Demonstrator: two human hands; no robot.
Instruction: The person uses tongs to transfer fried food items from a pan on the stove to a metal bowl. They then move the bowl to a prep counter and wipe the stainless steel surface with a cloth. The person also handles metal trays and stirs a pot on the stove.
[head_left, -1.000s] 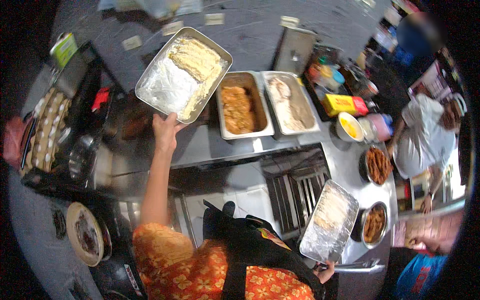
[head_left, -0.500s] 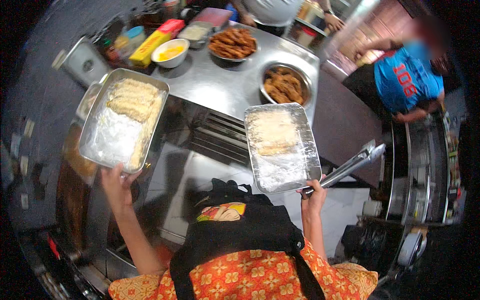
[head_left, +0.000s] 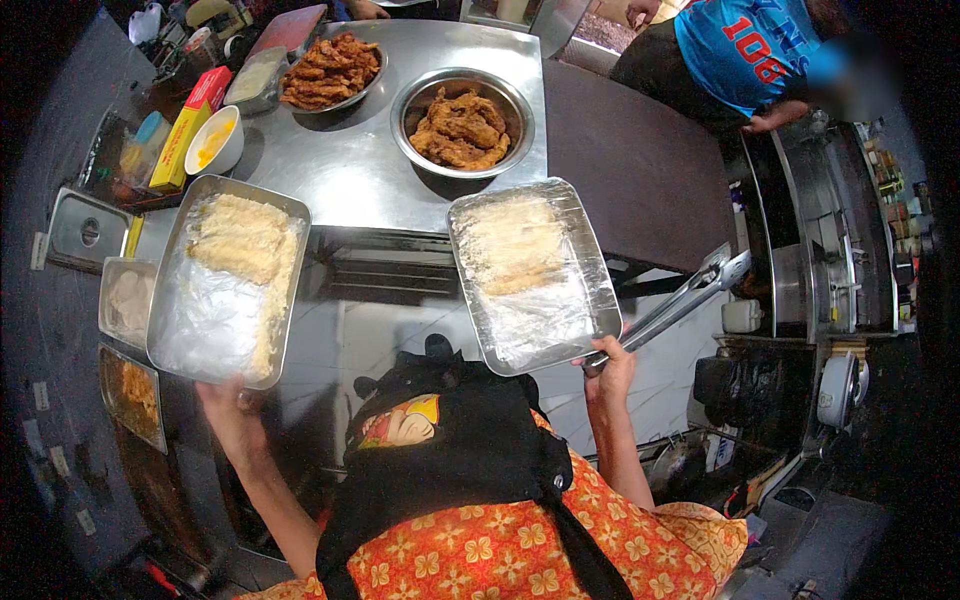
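Observation:
My left hand (head_left: 230,415) grips the lower edge of a metal tray (head_left: 210,310) holding pale breaded pieces (head_left: 238,232) at its far end and along one side. With my right hand (head_left: 610,365) I hold a second tray (head_left: 540,325), covered in clear film over pale pieces (head_left: 510,240), and also long metal tongs (head_left: 680,305) that point up to the right. Beyond the trays, a round steel bowl (head_left: 460,125) of brown fried pieces and a dish of reddish fried strips (head_left: 330,70) stand on a steel counter (head_left: 360,180).
At left are a white bowl (head_left: 215,140), a yellow-red box (head_left: 175,145), a lidded container (head_left: 88,230) and food pans (head_left: 130,400). A dark tabletop (head_left: 630,160) adjoins the counter. A person in blue (head_left: 735,55) is at top right; another person's hand (head_left: 368,10) shows at top.
My view has turned right, bringing the bowls and blue-shirted person in front of me. Both trays have travelled round with my hands and now hang side by side before the counter.

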